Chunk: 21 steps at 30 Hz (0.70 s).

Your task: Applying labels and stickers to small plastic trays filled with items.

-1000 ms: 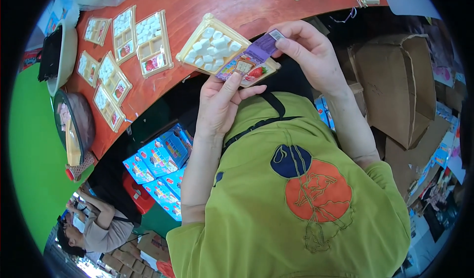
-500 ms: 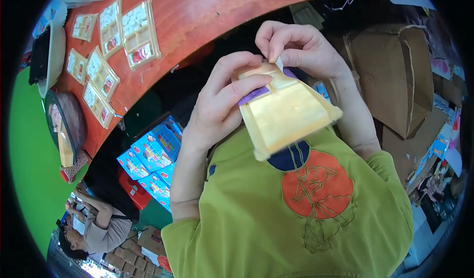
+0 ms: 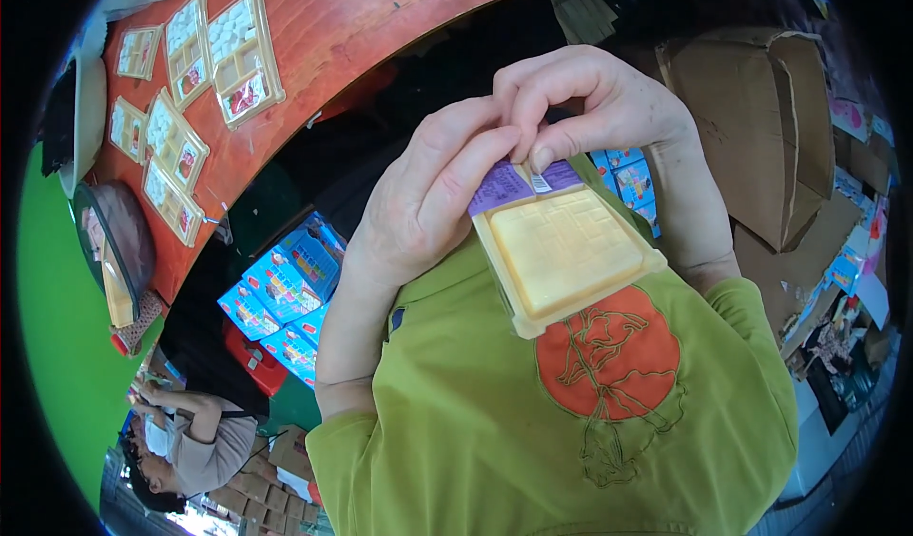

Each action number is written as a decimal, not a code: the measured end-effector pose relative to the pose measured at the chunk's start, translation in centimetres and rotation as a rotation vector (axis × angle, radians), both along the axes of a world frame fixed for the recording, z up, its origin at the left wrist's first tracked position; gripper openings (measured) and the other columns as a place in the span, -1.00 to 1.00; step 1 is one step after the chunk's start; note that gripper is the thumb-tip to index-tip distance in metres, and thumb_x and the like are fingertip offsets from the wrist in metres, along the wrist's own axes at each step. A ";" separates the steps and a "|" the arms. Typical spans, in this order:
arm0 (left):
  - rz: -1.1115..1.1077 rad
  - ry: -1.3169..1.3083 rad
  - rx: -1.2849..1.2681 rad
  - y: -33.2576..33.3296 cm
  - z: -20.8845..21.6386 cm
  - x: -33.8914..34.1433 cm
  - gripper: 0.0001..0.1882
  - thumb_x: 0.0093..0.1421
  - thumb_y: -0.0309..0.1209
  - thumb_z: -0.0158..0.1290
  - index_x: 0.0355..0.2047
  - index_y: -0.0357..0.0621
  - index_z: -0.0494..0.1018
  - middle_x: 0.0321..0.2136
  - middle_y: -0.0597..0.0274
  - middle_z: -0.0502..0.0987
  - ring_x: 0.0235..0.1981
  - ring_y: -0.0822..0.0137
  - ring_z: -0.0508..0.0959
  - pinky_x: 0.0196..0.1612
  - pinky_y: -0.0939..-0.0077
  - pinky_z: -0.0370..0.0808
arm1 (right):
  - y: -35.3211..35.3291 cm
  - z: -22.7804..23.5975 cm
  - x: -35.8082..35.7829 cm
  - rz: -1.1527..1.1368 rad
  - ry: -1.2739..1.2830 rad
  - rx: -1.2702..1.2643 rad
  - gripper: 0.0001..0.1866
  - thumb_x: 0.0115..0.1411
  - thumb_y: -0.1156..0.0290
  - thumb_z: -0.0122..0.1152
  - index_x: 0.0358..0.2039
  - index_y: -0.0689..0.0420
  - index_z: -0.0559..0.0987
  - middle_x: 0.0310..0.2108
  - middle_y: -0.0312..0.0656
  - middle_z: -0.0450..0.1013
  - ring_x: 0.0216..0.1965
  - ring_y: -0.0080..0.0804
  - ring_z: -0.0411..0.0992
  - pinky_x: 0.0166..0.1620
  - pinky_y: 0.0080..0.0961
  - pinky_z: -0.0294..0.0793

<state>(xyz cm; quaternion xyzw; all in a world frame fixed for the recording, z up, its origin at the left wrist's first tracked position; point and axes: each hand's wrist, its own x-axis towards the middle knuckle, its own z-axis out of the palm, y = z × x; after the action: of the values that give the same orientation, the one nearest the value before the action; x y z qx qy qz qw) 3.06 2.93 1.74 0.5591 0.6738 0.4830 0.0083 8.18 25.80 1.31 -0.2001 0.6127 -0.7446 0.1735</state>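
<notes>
In front of my chest, a pale yellow plastic tray [image 3: 571,246] hangs tilted, its brick-patterned side toward me. A purple printed paper band [image 3: 499,191] wraps its upper end, with a small white striped sticker [image 3: 540,184] at the middle. My left hand [image 3: 418,189] is closed round the tray's upper left corner and the band. Thumb and fingers of my right hand [image 3: 604,98] are pinched together on the band's upper edge, just above the sticker. The fingertips hide exactly what lies between them.
Several filled compartment trays [image 3: 245,56] lie on the red table [image 3: 352,13] at the far left. A dark round tub [image 3: 133,236] stands at its edge. Blue printed boxes [image 3: 290,279] are below, a large cardboard box [image 3: 723,136] is right. Another person [image 3: 214,441] sits lower left.
The tray has turned and dropped slightly, so more of the purple band and its patterned face show. My right hand has come down to the sticker, closer to my left fingers.
</notes>
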 end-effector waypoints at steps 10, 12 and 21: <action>0.093 0.003 0.119 -0.6 -3.2 0.7 -0.47 -0.06 -0.60 0.30 -0.03 -0.34 0.44 0.11 -0.30 0.41 -0.07 -0.06 0.61 -0.05 0.28 0.62 | -1.2 1.5 1.3 -0.209 0.075 0.271 -0.83 0.08 0.54 0.40 -0.32 0.21 0.57 -0.30 -0.24 0.49 -0.29 -0.47 0.47 -0.22 -0.54 0.45; 0.112 -0.006 0.133 -0.6 -3.6 0.8 -0.48 -0.06 -0.59 0.30 -0.04 -0.34 0.44 0.10 -0.29 0.41 -0.07 -0.07 0.61 -0.05 0.28 0.63 | -1.5 1.2 1.5 -0.238 0.204 0.311 -0.82 0.07 0.54 0.40 -0.32 0.20 0.57 -0.30 -0.23 0.49 -0.29 -0.46 0.48 -0.22 -0.53 0.46; 0.159 -0.035 0.121 -0.9 -4.0 0.8 -0.50 -0.05 -0.57 0.32 -0.06 -0.35 0.44 0.05 -0.28 0.44 -0.09 -0.05 0.61 -0.07 0.29 0.63 | -2.3 1.3 1.3 -0.325 0.270 0.421 -0.88 0.06 0.58 0.37 -0.38 0.22 0.58 -0.31 -0.16 0.50 -0.31 -0.36 0.50 -0.24 -0.51 0.48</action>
<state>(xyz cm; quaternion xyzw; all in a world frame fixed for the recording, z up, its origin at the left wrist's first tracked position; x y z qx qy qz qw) 3.86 2.01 -2.28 0.4950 0.6852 0.5317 -0.0522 9.43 23.52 2.65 -0.1561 0.7953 -0.5857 0.0067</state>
